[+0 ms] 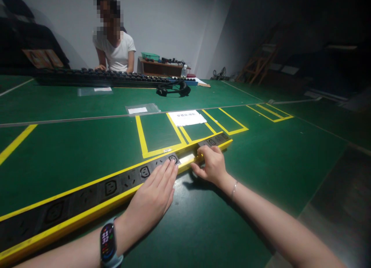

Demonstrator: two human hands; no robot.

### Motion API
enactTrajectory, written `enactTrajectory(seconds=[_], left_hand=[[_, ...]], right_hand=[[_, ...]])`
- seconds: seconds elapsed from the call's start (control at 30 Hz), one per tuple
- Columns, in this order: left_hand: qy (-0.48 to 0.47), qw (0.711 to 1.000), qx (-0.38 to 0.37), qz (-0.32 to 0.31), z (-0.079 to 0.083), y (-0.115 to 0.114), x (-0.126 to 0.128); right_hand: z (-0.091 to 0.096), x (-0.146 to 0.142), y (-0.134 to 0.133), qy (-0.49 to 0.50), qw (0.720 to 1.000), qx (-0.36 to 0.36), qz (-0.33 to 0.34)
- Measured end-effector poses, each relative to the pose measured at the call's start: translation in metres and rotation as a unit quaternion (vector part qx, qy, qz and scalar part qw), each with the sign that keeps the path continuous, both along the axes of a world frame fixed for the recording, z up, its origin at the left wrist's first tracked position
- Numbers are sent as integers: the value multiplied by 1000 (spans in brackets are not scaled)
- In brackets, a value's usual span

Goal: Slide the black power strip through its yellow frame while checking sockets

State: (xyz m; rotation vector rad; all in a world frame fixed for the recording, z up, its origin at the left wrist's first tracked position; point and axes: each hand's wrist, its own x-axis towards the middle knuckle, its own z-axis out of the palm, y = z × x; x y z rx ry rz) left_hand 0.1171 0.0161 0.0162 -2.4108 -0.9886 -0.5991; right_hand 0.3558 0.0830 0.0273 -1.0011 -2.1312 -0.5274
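A long yellow-edged power strip rail [84, 214] runs from the lower left toward the middle right, filled with black socket modules [111, 187]. My left hand [155, 185] lies flat with fingers stretched over the modules just left of a gap [187, 158] in the row, where the pale channel floor shows. Right of that gap, my right hand [211, 163] has its curled fingers at the end of the right-hand socket modules [212, 141], thumb against the rail's near side. The fingers partly hide whatever they grip there.
The green table [290, 163] carries yellow tape outlines [142, 136], a paper label [187, 118] and a clear plastic bag [142, 109]. Farther back lie a black headset-like strap [173, 89] and a long row of dark parts [101, 78]. A person in a white shirt [116, 50] is beyond.
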Motion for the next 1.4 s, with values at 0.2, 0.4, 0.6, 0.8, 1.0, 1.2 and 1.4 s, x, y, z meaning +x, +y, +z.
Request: enactTrajectory(seconds=[0.2, 0.4, 0.6, 0.8, 1.0, 1.2, 1.4], left_hand=[[2, 1000, -2, 3, 1, -1, 0], [-26, 999, 16, -34, 3, -3, 0], [-69, 996, -7, -62, 6, -4, -1], [-32, 998, -11, -47, 0, -3, -1], [-12, 999, -9, -43, -3, -3, -1], [4, 999, -14, -46, -1, -3, -2], [-9, 999, -13, -47, -3, -3, -2]], right_hand=[[0, 2, 0, 8, 1000, -5, -5], [4, -10, -9, -19, 985, -54, 161], [3, -30, -22, -25, 952, -152, 265], [9, -28, -20, -13, 956, -148, 254], [10, -25, -18, -15, 957, -143, 251], [5, -28, -18, -47, 949, -163, 266], [6, -26, -16, -7, 960, -126, 249]])
